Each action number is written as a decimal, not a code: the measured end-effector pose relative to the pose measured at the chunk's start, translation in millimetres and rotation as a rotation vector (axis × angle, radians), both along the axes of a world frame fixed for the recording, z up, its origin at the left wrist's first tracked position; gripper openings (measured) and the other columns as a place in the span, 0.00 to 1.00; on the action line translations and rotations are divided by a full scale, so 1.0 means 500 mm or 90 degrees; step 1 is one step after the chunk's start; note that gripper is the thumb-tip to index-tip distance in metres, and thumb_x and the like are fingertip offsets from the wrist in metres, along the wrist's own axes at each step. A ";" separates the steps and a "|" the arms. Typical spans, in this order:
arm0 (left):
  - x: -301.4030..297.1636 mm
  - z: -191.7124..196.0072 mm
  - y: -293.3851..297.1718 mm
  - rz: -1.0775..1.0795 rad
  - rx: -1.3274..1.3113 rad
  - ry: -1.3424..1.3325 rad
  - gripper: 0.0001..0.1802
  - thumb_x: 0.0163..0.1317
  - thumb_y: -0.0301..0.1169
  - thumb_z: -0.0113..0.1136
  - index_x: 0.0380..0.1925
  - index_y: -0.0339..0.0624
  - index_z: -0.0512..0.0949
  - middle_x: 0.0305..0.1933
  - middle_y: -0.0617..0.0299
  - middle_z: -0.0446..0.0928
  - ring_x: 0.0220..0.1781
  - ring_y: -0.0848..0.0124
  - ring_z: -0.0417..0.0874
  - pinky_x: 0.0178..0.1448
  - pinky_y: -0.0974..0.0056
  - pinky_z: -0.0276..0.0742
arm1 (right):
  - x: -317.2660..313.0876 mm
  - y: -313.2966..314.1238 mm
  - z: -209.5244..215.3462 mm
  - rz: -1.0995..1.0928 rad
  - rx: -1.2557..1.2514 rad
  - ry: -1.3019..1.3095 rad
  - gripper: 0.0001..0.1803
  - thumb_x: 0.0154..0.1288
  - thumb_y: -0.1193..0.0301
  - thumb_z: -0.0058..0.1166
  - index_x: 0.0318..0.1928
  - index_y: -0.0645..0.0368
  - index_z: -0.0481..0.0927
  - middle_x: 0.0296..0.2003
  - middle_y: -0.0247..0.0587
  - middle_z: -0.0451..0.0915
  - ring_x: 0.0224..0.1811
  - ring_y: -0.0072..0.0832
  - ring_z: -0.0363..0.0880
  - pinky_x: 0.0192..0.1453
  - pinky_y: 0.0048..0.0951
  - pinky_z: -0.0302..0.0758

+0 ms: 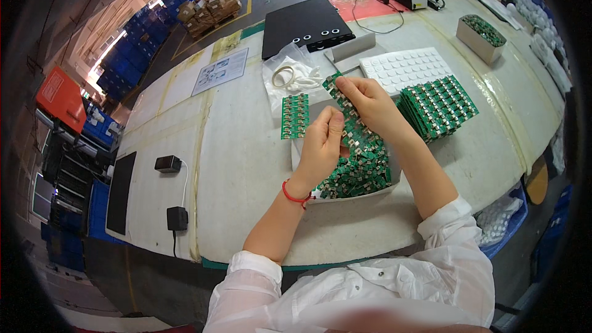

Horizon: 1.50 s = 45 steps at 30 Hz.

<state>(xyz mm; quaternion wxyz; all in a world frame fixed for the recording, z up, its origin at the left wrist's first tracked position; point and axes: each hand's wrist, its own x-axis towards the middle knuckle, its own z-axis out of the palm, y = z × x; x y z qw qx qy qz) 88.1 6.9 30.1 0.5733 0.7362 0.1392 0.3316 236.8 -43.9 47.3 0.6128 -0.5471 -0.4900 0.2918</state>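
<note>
My right hand (374,106) is closed, with its thumb pressing on a narrow green circuit board strip (335,91). My left hand (322,148) is closed beside the strip, thumb up; its fingers hide what they grip. Both hands are over a pale box (370,195) heaped with small green circuit boards (356,176). Just left of my left hand is a green circuit board panel (295,116) with rows of metal parts; whether my left hand touches it I cannot tell. To the right of my right hand stands a stack of green circuit board panels (439,108).
Behind the stack lies a white tray (407,69) of round shapes. A clear bag (290,77) with a tape roll, a black flat case (302,24) and a printed sheet (221,71) lie beyond. Another box (481,40) of boards is far right. Black adapters (177,217) lie left.
</note>
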 end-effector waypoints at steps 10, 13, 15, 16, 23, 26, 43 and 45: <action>0.004 -0.014 0.024 -0.091 -0.047 0.021 0.22 0.77 0.46 0.42 0.33 0.39 0.69 0.22 0.68 0.67 0.20 0.79 0.72 0.24 0.73 0.67 | -0.002 0.002 0.006 0.096 -0.079 0.309 0.24 0.74 0.51 0.49 0.36 0.61 0.79 0.26 0.24 0.76 0.25 0.10 0.70 0.27 0.17 0.68; -0.010 -0.031 0.054 -0.100 0.032 0.140 0.25 0.77 0.48 0.41 0.42 0.33 0.76 0.28 0.62 0.74 0.23 0.77 0.73 0.28 0.72 0.69 | 0.007 0.004 0.006 0.029 -0.009 0.226 0.25 0.75 0.52 0.49 0.36 0.64 0.80 0.24 0.24 0.76 0.26 0.11 0.70 0.28 0.20 0.68; -0.008 -0.037 0.053 -0.077 0.091 0.119 0.25 0.77 0.47 0.44 0.44 0.32 0.76 0.29 0.62 0.76 0.22 0.77 0.73 0.28 0.72 0.69 | 0.017 0.010 -0.002 0.006 0.016 0.192 0.26 0.75 0.52 0.48 0.36 0.66 0.81 0.23 0.24 0.76 0.27 0.12 0.69 0.28 0.22 0.69; -0.010 -0.037 0.051 -0.050 0.152 0.100 0.25 0.76 0.46 0.46 0.46 0.31 0.76 0.29 0.61 0.77 0.22 0.78 0.73 0.28 0.71 0.69 | 0.022 0.016 -0.010 -0.037 0.053 0.082 0.26 0.75 0.53 0.48 0.36 0.67 0.81 0.22 0.25 0.74 0.26 0.13 0.67 0.27 0.24 0.66; -0.004 0.001 0.013 -0.007 0.075 0.134 0.17 0.74 0.42 0.52 0.35 0.37 0.74 0.23 0.67 0.77 0.19 0.82 0.69 0.23 0.75 0.64 | -0.007 0.001 0.004 -0.099 0.059 -0.098 0.26 0.76 0.54 0.47 0.33 0.67 0.79 0.17 0.27 0.63 0.23 0.15 0.59 0.24 0.29 0.58; -0.011 0.013 0.011 -0.050 -0.042 0.108 0.17 0.74 0.39 0.53 0.30 0.37 0.72 0.21 0.66 0.75 0.18 0.83 0.67 0.22 0.73 0.61 | -0.003 0.014 -0.011 -0.033 0.096 -0.006 0.24 0.76 0.54 0.46 0.33 0.64 0.77 0.19 0.24 0.65 0.21 0.12 0.59 0.22 0.24 0.58; -0.019 0.005 0.043 -0.082 0.343 0.169 0.25 0.67 0.47 0.61 0.48 0.34 0.76 0.31 0.60 0.80 0.28 0.77 0.79 0.28 0.73 0.73 | 0.054 -0.015 0.012 0.078 -0.060 -0.054 0.22 0.69 0.53 0.57 0.30 0.59 0.82 0.16 0.19 0.68 0.15 0.08 0.58 0.14 0.20 0.51; -0.022 0.005 0.056 -0.050 0.175 0.077 0.23 0.67 0.44 0.62 0.48 0.34 0.76 0.32 0.61 0.80 0.28 0.77 0.79 0.28 0.72 0.74 | 0.061 -0.025 0.026 0.090 -0.070 -0.116 0.24 0.69 0.52 0.58 0.25 0.60 0.82 0.17 0.19 0.66 0.19 0.09 0.58 0.20 0.21 0.54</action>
